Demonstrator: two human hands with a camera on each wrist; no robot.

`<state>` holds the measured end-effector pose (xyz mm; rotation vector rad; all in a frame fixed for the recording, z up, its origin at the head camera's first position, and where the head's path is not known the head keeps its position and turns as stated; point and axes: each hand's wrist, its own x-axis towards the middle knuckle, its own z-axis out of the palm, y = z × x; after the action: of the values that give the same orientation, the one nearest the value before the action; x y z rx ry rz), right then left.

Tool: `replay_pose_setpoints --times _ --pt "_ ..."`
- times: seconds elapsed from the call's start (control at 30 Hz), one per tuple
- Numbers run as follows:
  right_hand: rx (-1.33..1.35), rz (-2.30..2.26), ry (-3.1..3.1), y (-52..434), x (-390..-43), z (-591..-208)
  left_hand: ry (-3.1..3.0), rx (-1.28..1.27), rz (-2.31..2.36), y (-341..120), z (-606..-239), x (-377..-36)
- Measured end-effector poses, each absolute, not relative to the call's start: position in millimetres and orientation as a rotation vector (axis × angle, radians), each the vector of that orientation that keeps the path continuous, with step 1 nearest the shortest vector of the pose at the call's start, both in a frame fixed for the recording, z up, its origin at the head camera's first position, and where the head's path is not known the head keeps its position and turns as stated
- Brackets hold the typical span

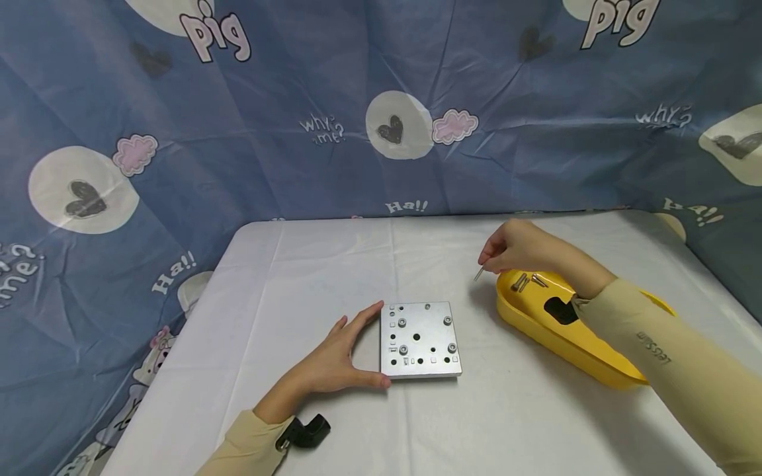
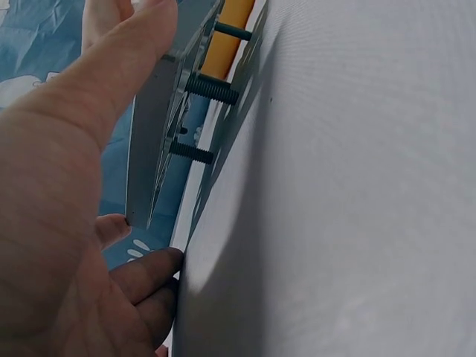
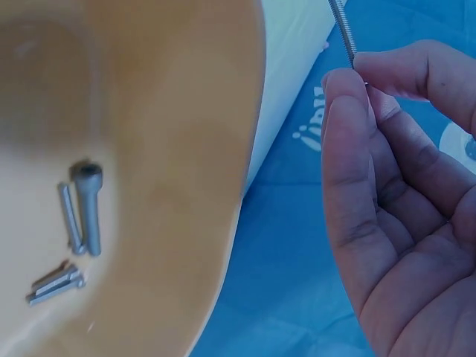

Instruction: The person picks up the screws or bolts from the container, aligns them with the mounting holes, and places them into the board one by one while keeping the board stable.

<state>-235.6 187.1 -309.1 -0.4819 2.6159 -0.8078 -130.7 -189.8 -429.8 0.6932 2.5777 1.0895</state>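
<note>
A square silver metal plate [image 1: 428, 330] with holes and several socket head screws in its top lies near the table's middle. My left hand [image 1: 339, 360] holds it by the left side, thumb at the near corner and a finger at the far corner. Threaded screw shanks [image 2: 212, 89] stick out of the plate's underside in the left wrist view. My right hand [image 1: 524, 248] is raised over the far left end of a yellow tray [image 1: 559, 347], pinching a thin screw [image 3: 343, 33] between thumb and fingertip. The screw's threaded end points away from the fingers; its head is hidden.
Inside the tray, a thick socket head screw [image 3: 90, 212] lies beside several thinner screws [image 3: 56, 286]. A white cloth [image 1: 321, 264] covers the table. Behind it hangs a blue printed curtain [image 1: 333, 172]. The right forearm crosses above the tray.
</note>
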Motion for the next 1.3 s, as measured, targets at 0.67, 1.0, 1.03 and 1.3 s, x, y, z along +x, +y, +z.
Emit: replay_pose_setpoints --times 0.67,1.0,1.03,1.3 --pt "-0.563 -0.796 2.595 142.7 -246.1 -321.5 2.560 0.684 1.089 -191.2 -428.1 -130.7" --pt "-0.621 -0.782 2.583 123.3 -246.8 -325.3 2.561 0.681 1.092 -190.7 -429.7 -131.8" --pt "-0.621 -0.780 2.581 121.7 -246.9 -325.9 2.563 0.681 1.090 -190.6 -429.9 -131.9" --pt "-0.622 -0.783 2.560 106.5 -246.3 -329.5 2.566 0.683 1.082 -191.1 -430.4 -132.7"
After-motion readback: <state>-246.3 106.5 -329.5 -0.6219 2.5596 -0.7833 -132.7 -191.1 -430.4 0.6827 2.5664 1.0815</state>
